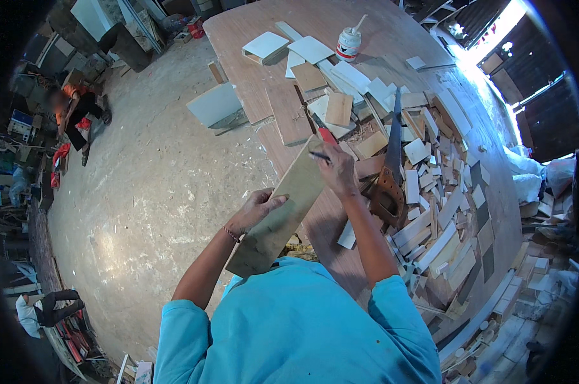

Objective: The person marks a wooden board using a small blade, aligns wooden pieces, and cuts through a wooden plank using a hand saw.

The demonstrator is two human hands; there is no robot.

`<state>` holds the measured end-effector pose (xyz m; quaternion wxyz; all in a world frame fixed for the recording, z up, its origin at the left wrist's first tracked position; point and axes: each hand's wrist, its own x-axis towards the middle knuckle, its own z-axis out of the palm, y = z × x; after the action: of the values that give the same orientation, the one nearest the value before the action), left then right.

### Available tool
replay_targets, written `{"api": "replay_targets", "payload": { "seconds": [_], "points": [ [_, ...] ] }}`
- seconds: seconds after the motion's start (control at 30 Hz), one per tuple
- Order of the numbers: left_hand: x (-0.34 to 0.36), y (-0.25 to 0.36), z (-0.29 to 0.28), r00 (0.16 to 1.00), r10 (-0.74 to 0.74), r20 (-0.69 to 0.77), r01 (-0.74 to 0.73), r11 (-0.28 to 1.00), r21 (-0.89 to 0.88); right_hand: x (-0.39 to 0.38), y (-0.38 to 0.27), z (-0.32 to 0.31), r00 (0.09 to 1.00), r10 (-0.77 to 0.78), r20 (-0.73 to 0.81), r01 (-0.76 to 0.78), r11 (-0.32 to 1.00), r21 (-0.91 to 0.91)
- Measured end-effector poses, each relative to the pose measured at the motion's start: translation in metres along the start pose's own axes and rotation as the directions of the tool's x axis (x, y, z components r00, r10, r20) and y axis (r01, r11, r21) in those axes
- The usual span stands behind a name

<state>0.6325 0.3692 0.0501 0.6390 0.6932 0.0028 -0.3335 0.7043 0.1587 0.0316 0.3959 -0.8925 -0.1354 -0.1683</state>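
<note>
A long, flat wooden board slants up from my body toward the table, its near end against my shirt. My left hand is closed around its left edge, thumb on the face. My right hand is at the board's far end, fingers pinched on a thin dark pencil-like marker whose tip is over the wood. Just beyond that end a red object shows, partly hidden, and I cannot tell its kind. Right of my right hand lies a handsaw with a brown wooden handle, on the offcuts.
Wood offcuts cover much of the brown table. A white glue jar with a stick in it stands at the back. Two people sit at the left, one in an orange top, beyond the concrete floor.
</note>
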Motion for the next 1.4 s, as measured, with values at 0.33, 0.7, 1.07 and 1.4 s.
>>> {"api": "replay_targets", "payload": {
  "seconds": [0.33, 0.7, 1.07, 1.4],
  "points": [
    [-0.007, 0.001, 0.010, 0.999, 0.029, -0.017, -0.028, 1.000, 0.005, -0.026, -0.005, 0.001, 0.968, -0.196, -0.157, 0.200, 0.980, 0.007],
    [-0.009, 0.021, 0.003, 0.990, 0.137, -0.032, -0.132, 0.983, 0.130, -0.015, -0.027, -0.032, 0.831, 0.470, -0.298, -0.216, 0.766, 0.605],
    [-0.006, 0.024, 0.003, 0.977, 0.214, -0.018, -0.213, 0.976, 0.047, -0.023, -0.040, -0.037, 0.746, 0.658, -0.102, -0.350, 0.518, 0.781],
    [0.013, 0.032, 0.051, 0.772, 0.549, -0.320, -0.282, 0.747, 0.602, -0.014, -0.028, -0.047, 0.747, 0.639, -0.185, -0.260, 0.536, 0.803]
  ]
}}
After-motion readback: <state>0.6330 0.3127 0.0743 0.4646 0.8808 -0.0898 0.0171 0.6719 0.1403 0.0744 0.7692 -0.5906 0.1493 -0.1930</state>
